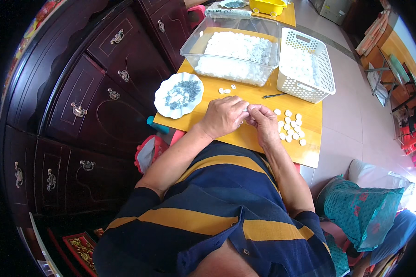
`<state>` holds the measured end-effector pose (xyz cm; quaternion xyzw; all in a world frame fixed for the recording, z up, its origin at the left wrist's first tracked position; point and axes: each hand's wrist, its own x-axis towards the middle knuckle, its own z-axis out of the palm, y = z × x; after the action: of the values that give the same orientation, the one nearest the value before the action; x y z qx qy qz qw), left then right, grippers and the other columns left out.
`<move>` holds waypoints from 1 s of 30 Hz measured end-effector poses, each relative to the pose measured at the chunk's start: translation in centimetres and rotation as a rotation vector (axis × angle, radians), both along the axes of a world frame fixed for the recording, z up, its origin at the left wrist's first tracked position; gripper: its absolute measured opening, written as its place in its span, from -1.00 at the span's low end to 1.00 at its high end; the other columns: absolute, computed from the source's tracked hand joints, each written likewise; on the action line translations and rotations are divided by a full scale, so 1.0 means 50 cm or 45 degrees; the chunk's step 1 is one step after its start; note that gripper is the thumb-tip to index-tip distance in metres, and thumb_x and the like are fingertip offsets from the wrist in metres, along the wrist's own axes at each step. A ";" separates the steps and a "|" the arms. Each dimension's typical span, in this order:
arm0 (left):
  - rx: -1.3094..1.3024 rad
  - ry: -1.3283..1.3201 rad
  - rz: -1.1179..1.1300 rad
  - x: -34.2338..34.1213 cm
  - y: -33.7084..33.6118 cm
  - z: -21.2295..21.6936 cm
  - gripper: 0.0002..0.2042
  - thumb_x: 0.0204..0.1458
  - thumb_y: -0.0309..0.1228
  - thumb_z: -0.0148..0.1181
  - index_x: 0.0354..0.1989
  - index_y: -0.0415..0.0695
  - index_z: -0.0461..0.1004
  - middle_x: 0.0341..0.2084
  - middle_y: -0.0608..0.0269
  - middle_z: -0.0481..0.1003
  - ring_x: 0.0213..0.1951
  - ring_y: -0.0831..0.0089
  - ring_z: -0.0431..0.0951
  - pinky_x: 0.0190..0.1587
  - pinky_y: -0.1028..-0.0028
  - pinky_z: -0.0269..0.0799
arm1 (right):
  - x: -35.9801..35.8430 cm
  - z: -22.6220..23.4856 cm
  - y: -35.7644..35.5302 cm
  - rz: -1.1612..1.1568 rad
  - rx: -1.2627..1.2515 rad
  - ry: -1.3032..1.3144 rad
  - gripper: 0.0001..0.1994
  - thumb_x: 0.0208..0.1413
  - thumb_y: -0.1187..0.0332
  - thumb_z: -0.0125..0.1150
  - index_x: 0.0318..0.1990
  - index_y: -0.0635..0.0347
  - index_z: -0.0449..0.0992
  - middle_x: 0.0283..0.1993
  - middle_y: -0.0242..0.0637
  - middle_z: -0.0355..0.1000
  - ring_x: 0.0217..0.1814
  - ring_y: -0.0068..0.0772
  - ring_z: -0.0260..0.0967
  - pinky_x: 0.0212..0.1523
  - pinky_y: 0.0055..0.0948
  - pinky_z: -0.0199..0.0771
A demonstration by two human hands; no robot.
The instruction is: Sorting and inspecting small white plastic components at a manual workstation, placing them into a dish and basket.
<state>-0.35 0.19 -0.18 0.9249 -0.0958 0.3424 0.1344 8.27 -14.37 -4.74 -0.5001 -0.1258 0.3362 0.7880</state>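
Observation:
Over the table, my left hand [223, 116] and my right hand [263, 122] meet with their fingertips pinched together. Whatever is between them is tiny and mostly covered by the fingers, so I cannot make it out. Just right of my right hand lies a loose group of small round white pieces [287, 126]. A few more white pieces [224, 91] sit beyond my left hand. On the left, a scalloped white plate [161, 98] carries many small dark bits [187, 90]. A thin black tool [274, 96] lies beyond my right hand.
A clear plastic bin [238, 66] and a white perforated basket [315, 95], both filled with white pieces, stand on the wooden table [312, 154]. A yellow tub [269, 7] is farther back. Dark cabinets [120, 108] line the left; a teal bag [360, 210] stands at right.

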 end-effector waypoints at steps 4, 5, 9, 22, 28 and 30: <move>0.012 -0.015 -0.009 0.001 0.001 -0.008 -0.80 -0.05 -0.37 0.33 -0.28 -0.16 0.53 -0.46 0.19 0.51 -0.39 0.23 0.60 -0.35 0.28 0.52 | -0.001 -0.005 -0.001 -0.017 0.002 -0.001 -0.86 0.26 0.36 0.24 -0.31 0.20 0.60 -0.43 -0.43 0.48 -0.42 -0.65 0.29 -0.34 -0.61 0.30; 0.017 -0.025 -0.009 0.002 0.001 -0.012 -0.81 -0.04 -0.38 0.33 -0.29 -0.16 0.52 -0.47 0.19 0.51 -0.40 0.23 0.59 -0.36 0.29 0.52 | -0.001 -0.007 0.000 -0.016 0.001 -0.002 -0.86 0.26 0.36 0.24 -0.31 0.20 0.60 -0.43 -0.43 0.48 -0.42 -0.65 0.29 -0.34 -0.61 0.30; 0.016 -0.038 0.000 0.002 0.000 -0.015 -0.85 -0.04 -0.40 0.33 -0.34 -0.14 0.50 -0.47 0.19 0.51 -0.39 0.20 0.59 -0.36 0.30 0.52 | -0.002 -0.007 0.000 -0.028 -0.040 -0.025 -0.86 0.25 0.36 0.24 -0.32 0.20 0.60 -0.43 -0.43 0.49 -0.43 -0.65 0.31 -0.33 -0.62 0.32; -0.131 0.268 0.131 0.001 0.062 -0.021 -0.86 0.02 -0.44 0.30 -0.24 -0.16 0.61 -0.38 0.12 0.57 -0.26 0.21 0.61 -0.21 0.26 0.54 | 0.067 0.040 -0.056 -0.459 -0.682 -1.120 -0.79 0.21 0.29 0.23 -0.35 0.24 0.61 -0.46 -0.22 0.58 -0.43 -0.42 0.54 -0.37 -0.41 0.48; -0.133 0.499 0.212 0.001 0.085 -0.046 -0.88 -0.01 -0.41 0.31 -0.29 -0.11 0.67 -0.32 0.20 0.59 -0.13 0.19 0.59 -0.07 0.22 0.52 | 0.113 0.072 -0.121 -0.437 -1.346 -1.266 -0.72 0.12 0.18 0.15 -0.32 0.21 0.63 -0.40 -0.09 0.59 -0.33 -0.09 0.58 -0.26 -0.23 0.52; -0.140 0.526 0.169 0.007 0.076 -0.050 -0.89 0.01 -0.41 0.29 -0.30 -0.07 0.67 -0.32 0.21 0.59 -0.14 0.20 0.59 -0.08 0.24 0.52 | 0.128 0.064 -0.136 -0.460 -1.417 -1.249 -0.73 0.09 0.16 0.14 -0.30 0.14 0.65 -0.38 -0.07 0.59 -0.30 0.03 0.56 -0.22 -0.13 0.52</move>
<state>-0.02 4.01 -2.67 0.9710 0.0137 0.1584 0.1785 14.68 -21.17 -1.55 -0.9284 -0.1897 -0.0449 0.3165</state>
